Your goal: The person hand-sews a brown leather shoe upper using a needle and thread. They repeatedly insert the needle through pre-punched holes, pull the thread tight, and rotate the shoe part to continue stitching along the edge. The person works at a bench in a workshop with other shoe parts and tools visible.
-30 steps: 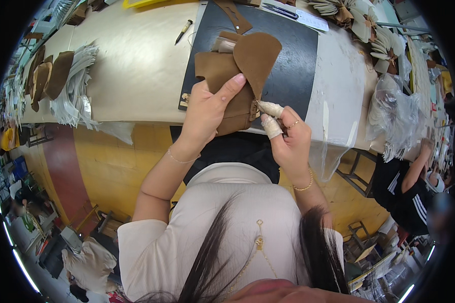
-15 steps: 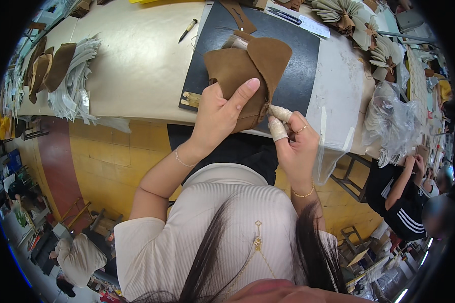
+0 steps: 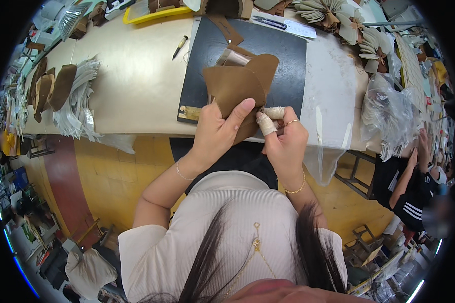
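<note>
Brown leathery piece (image 3: 235,83), one: above the black mat's (image 3: 285,60) near edge. Left hand (image 3: 215,130): curled round it, thumb on top; steadiness seems key. Right hand (image 3: 286,139): wrapped fingertips (image 3: 267,124) bunched at its edge, grip unclear to me; small, controlled movements advisable.
</note>
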{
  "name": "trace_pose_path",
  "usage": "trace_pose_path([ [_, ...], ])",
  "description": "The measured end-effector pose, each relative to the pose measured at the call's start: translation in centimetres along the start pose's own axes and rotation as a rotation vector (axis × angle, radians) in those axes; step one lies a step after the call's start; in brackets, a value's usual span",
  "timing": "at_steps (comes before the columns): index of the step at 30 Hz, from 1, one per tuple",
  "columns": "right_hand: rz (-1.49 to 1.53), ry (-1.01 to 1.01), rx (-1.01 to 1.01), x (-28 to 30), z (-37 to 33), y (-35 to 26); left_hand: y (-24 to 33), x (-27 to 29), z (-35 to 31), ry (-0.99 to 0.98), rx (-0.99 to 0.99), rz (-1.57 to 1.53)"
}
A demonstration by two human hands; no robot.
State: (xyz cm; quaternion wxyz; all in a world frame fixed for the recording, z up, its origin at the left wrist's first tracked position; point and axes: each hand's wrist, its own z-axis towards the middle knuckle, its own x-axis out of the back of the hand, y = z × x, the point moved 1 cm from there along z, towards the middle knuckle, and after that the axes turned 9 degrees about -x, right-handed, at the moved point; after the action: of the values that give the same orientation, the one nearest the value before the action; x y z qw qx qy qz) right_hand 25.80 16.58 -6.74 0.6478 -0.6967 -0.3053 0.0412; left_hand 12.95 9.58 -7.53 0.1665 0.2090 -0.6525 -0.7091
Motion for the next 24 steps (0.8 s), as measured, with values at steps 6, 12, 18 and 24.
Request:
trace_pose_path([
  [6, 0.034, -0.11, 0.072, 0.6, 0.7, -0.2, 0.1, -0.1, -0.1, 0.111, -0.117, -0.085],
  [12, 0.011, -0.086, 0.215, 0.6, 0.8, -0.3, 0.2, 0.3, -0.1, 0.079, -0.067, 0.096],
  [18, -0.068, -0.086, 0.146, 1.7, 1.4, -2.2, 1.3, 0.7, 0.5, -0.05, -0.033, 0.257],
  [24, -0.103, -0.126, 0.54, 4.6, 5.5, -4.4, 2.8, 1.4, 0.4, -0.241, -0.127, 0.23],
])
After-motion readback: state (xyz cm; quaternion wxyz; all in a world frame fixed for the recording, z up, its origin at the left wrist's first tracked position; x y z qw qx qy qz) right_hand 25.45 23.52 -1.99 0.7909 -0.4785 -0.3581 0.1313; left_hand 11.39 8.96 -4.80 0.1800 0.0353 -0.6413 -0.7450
